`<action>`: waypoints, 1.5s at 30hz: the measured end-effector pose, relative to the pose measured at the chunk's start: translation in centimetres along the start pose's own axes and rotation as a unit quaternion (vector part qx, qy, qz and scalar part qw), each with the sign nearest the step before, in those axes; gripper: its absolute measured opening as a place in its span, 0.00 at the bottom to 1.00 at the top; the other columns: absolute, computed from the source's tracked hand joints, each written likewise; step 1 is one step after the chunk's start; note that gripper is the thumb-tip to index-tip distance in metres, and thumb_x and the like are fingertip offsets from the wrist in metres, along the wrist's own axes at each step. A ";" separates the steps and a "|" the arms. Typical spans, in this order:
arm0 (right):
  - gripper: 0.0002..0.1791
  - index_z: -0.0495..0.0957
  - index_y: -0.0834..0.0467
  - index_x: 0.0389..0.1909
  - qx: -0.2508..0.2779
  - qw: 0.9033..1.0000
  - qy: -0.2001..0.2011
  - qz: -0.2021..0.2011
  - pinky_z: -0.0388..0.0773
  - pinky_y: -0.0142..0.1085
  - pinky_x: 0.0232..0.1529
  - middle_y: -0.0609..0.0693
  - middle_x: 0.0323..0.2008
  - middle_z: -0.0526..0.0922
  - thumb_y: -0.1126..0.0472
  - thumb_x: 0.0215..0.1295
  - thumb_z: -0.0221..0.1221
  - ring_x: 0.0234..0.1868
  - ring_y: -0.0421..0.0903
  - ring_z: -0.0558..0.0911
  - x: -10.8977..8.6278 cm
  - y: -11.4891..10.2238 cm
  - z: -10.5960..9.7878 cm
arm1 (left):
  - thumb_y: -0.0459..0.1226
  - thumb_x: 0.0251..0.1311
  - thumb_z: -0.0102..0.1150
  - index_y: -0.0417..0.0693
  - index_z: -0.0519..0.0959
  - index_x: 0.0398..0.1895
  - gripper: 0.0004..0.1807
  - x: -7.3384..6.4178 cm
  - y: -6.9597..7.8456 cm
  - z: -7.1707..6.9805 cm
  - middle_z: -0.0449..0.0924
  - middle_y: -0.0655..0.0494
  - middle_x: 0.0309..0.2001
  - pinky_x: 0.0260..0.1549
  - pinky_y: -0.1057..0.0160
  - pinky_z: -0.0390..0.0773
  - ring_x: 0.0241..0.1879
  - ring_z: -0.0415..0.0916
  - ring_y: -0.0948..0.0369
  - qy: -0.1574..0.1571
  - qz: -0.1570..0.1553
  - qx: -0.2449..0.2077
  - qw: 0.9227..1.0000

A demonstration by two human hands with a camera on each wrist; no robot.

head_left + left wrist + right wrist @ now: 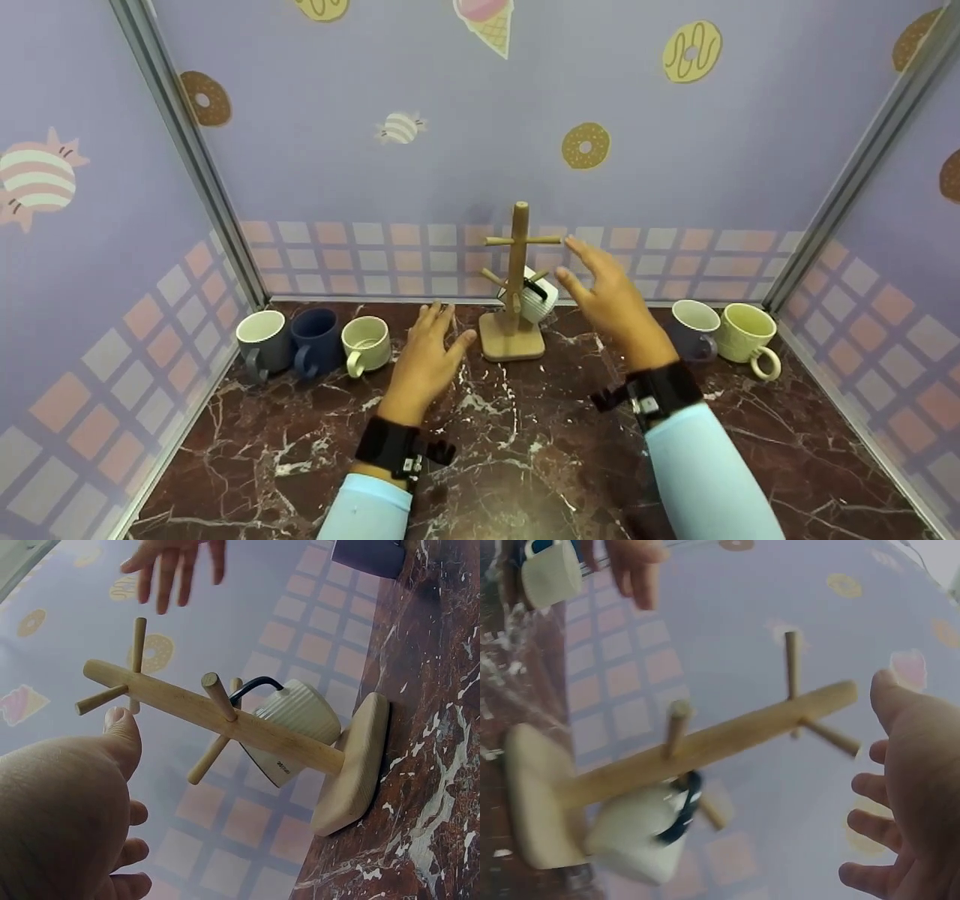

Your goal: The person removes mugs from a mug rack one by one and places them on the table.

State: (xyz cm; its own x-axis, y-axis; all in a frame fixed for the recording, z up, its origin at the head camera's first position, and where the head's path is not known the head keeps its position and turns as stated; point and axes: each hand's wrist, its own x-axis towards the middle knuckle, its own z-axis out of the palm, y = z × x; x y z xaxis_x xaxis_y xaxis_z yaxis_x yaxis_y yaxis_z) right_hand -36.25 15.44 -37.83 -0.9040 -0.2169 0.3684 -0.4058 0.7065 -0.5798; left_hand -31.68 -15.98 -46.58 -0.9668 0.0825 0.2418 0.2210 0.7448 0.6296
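Observation:
A wooden mug tree (517, 259) with short pegs stands near the back wall. On one lower peg hangs a white ribbed mug (304, 720) by its black handle, tilted. My left hand (427, 360) is left of the tree's base, holding nothing, fingers extended and thumb apart. To the tree's right, my right hand (615, 304) is raised beside an upper peg, its fingers spread and no object held. Whether a right fingertip touches that peg cannot be told from the head view; the right wrist view shows the hand (922, 787) apart from the wood.
Left on the marbled table (510, 465) stand a grey mug (262, 341), a dark blue mug (316, 341) and a cream mug (367, 341). At right are a white-lined dark mug (691, 330) and a yellow-green mug (746, 334) with a ring handle. Patterned walls enclose three sides.

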 end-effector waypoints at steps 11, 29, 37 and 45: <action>0.38 0.59 0.45 0.93 -0.043 0.997 -0.064 -0.013 0.60 0.63 0.91 0.60 0.89 0.65 0.44 0.90 0.57 0.89 0.65 0.65 6.8 -4.6 -2.3 | 0.64 0.84 0.52 0.48 0.63 0.91 0.44 0.1 0.8 0.5 0.50 0.44 0.94 0.88 0.27 0.54 0.93 0.46 0.37 0.006 0.008 -0.012 1.000; 0.24 0.75 0.59 0.81 -0.031 0.994 -0.099 -0.025 0.87 0.55 0.67 0.65 0.69 0.84 0.67 0.91 0.53 0.71 0.63 0.85 10.7 -5.4 -3.0 | 0.60 0.84 0.58 0.42 0.73 0.84 0.39 0.5 2.8 2.1 0.69 0.34 0.84 0.85 0.32 0.67 0.84 0.67 0.35 0.013 0.031 -0.023 0.999; 0.21 0.80 0.61 0.76 -0.028 0.996 -0.082 -0.022 0.87 0.55 0.64 0.65 0.66 0.87 0.65 0.90 0.57 0.68 0.62 0.87 10.6 -5.2 -2.9 | 0.58 0.84 0.59 0.40 0.75 0.82 0.38 0.4 2.8 2.3 0.71 0.32 0.82 0.86 0.33 0.67 0.84 0.68 0.35 0.013 0.039 -0.027 0.999; 0.16 0.85 0.62 0.67 -0.046 0.997 -0.057 -0.035 0.92 0.51 0.47 0.64 0.57 0.92 0.61 0.88 0.61 0.52 0.61 0.93 10.5 -6.2 -2.4 | 0.62 0.84 0.57 0.40 0.73 0.83 0.41 0.3 2.9 2.2 0.72 0.32 0.81 0.85 0.33 0.69 0.83 0.70 0.35 0.005 0.037 -0.023 0.999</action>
State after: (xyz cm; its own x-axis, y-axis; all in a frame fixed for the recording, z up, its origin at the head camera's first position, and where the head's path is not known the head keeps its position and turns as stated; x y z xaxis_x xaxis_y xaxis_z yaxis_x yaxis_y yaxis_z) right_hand -42.91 10.38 -28.65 -0.8852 -0.3395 0.3180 -0.4596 0.7442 -0.4847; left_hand -31.63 -12.38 -46.31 -0.9466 0.1292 0.2953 0.2971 0.7052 0.6437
